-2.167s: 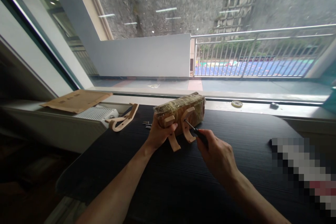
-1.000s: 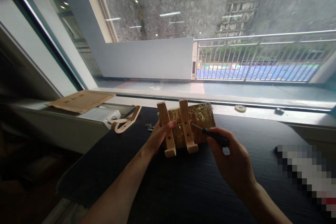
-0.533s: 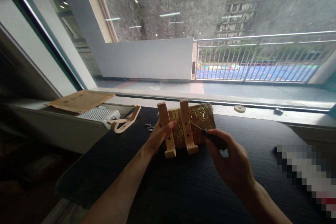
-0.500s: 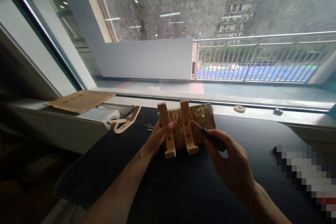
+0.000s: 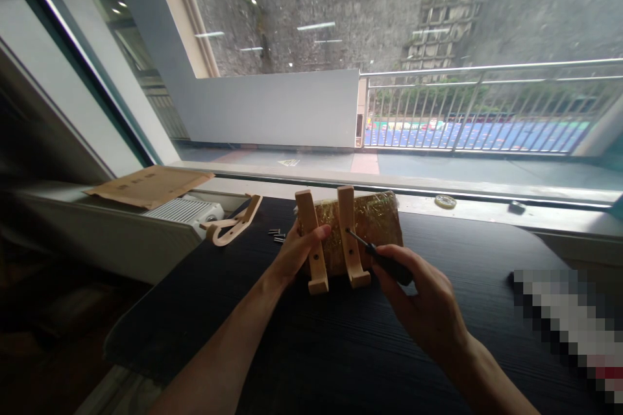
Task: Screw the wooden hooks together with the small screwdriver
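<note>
My left hand (image 5: 299, 249) grips the left edge of a block wrapped in shiny brown tape (image 5: 382, 217), its thumb lying over a wooden hook (image 5: 318, 272) on the block's face. Beside it a second wooden hook (image 5: 347, 207) stands on the same face, with two dark holes or screw heads along it. Closed around the dark handle of a screwdriver (image 5: 392, 266) is my right hand (image 5: 428, 285). The screwdriver's tip meets the second hook at its upper hole. Several screws (image 5: 277, 235) lie on the dark table left of the block.
More curved wooden hooks (image 5: 238, 227) rest at the table's left edge, near a brown envelope (image 5: 150, 186). A tape roll (image 5: 444, 201) and a small dark object (image 5: 516, 207) sit on the window sill. A blurred-out item covers the right of the black table (image 5: 467, 240).
My right hand has moved the screwdriver left, bringing its tip from beside the second hook onto its upper hole. The block and hooks have shifted slightly right.
</note>
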A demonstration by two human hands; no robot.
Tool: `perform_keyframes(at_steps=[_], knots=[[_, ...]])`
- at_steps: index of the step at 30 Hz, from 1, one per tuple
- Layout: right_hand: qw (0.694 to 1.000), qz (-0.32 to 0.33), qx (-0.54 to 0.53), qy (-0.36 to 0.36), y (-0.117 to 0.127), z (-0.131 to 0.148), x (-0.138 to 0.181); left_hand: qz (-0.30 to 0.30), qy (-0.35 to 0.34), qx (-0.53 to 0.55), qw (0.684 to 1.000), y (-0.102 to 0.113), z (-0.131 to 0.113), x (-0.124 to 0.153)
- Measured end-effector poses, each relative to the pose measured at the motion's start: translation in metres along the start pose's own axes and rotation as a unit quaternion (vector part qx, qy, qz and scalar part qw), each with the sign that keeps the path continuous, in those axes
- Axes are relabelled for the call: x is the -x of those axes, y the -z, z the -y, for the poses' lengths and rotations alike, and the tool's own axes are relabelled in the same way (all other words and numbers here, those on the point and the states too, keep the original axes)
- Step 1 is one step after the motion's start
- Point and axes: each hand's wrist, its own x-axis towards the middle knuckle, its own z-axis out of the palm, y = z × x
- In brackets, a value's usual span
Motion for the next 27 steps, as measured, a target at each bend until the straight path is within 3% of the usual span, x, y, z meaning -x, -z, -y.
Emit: perform_keyframes(at_steps=[21,27], knots=[[0.998,0.047,-0.038,0.010,0.0015,0.0034,-0.0025,0.004,0.001,-0.013,1.000,0.0003,0.0011,0.0007],[0.999,0.035,-0.015,0.013,0.0036,0.0045,-0.0041,-0.008,-0.003,-0.003,1.000,-0.0029,-0.0026,0.0021]])
